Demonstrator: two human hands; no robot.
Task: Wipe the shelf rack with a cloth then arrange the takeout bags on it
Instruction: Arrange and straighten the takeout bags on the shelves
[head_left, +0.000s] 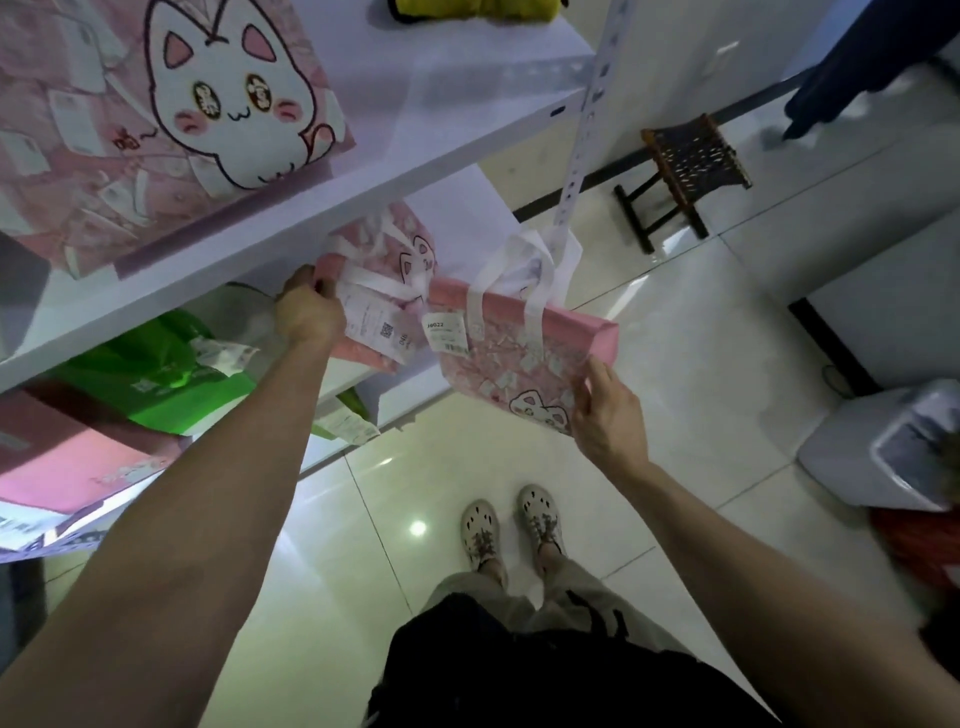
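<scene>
The left hand (310, 310) is closed around the top corner of a pink takeout bag (385, 270) that rests on the lower shelf (467, 208) of the white shelf rack (332, 202). The right hand (608, 415) has its fingers spread and lies flat against the side of a second pink bag (524, 343), near its right end; whether it grips the bag or only supports it, I cannot tell. This second bag is beyond the shelf edge, above the floor, just beside the first one.

Around them, a green bag (156, 374) and another pink bag (67, 467) stand further left on the same level. On the upper shelf a large pink bag with a white cat drawing (171, 119) takes most of the place, and a yellow cloth (467, 9) lies at the back. The front edge of the upper shelf hides part of the first bag.

Both held bags are pink with a small cat face, white strap handles and a white printed receipt near the top.

A small dark stool (685, 166) stands on the glossy tile floor (675, 364), and a grey bin (883, 447) stands at the right.
</scene>
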